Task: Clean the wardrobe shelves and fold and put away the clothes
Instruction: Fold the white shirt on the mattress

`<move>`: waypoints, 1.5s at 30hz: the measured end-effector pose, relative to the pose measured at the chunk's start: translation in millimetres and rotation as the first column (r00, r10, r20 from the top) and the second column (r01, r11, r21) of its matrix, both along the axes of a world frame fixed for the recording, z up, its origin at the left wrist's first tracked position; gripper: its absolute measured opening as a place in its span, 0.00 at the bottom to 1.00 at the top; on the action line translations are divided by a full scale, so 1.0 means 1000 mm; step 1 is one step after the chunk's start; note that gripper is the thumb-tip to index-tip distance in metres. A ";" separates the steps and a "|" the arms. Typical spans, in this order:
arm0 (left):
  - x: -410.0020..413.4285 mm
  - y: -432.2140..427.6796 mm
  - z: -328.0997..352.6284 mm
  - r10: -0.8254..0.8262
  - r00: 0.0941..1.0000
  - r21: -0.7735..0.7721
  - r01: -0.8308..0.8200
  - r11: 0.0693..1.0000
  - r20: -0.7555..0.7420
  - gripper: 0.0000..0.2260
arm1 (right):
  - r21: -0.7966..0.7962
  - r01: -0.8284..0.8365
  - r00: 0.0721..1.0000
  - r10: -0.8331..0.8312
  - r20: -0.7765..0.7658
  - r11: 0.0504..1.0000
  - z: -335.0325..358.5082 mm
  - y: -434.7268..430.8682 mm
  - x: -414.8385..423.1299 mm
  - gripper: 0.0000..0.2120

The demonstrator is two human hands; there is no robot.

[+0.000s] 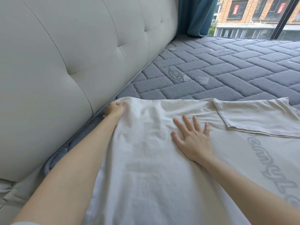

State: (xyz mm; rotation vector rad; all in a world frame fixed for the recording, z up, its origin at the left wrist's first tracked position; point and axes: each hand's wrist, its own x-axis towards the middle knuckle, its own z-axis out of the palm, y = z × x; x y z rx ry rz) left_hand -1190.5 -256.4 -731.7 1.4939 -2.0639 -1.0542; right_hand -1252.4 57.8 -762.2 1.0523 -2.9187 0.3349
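One white T-shirt lies spread flat on one grey-blue quilted mattress, covering the near part of it and running out of view at the bottom and right edges. One sleeve is visible, folded inward so that it lies on top of the shirt's body at the right. Grey lettering runs across the cloth below this sleeve; the word cannot be read in full.

Two bare hands are in view. The left hand is at the shirt's far left corner, fingers curled round the cloth's edge and gripping it, just beside the foot of the headboard. The right hand rests palm down near the middle of the shirt, fingers straight and spread wide, pressing the cloth and holding nothing. The left forearm lies along the shirt's left edge and hides part of that edge.

One cream padded headboard rises at the left, touching the mattress along its corded border; it closes off the space directly beside the left hand. Leaf motifs are stitched into the mattress beyond the shirt. One teal curtain hangs at the far end, beside a window with a dark frame, through which a brick building with two red banners shows.
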 end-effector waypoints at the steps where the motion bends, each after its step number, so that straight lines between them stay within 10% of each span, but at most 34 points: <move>1: 0.000 0.006 0.007 0.014 1.000 -0.080 -0.015 0.997 -0.015 0.15 | -0.002 -0.001 1.000 0.001 -0.002 1.000 0.000 0.000 0.000 0.33; 8: 0.025 0.016 0.003 0.034 0.979 -0.523 0.078 0.849 0.201 0.09 | 0.003 0.002 1.000 -0.001 -0.006 1.000 -0.001 0.000 0.000 0.33; 18: 0.101 0.042 0.021 -0.162 0.934 -0.073 0.194 0.978 0.317 0.33 | 0.071 -0.050 0.988 0.039 0.151 0.996 0.017 0.004 0.005 0.28; 25: 0.186 0.121 0.018 -0.288 0.914 0.150 0.254 0.956 0.286 0.30 | -0.022 -0.157 0.946 0.157 0.284 0.987 0.033 0.037 0.076 0.23; 35: 0.244 0.146 0.015 -0.051 0.982 -0.114 0.072 0.991 0.179 0.13 | 0.207 -0.169 0.942 0.097 0.320 0.964 0.057 0.104 0.140 0.24; 40: 0.262 0.151 0.022 -0.231 0.972 0.115 0.224 0.968 0.052 0.24 | 0.227 -0.169 0.926 0.076 0.369 0.959 0.066 0.120 0.153 0.25; 45: 0.297 0.156 0.027 -0.350 0.920 0.248 0.385 0.889 -0.175 0.14 | 0.232 -0.174 0.909 0.065 0.413 0.957 0.068 0.130 0.165 0.27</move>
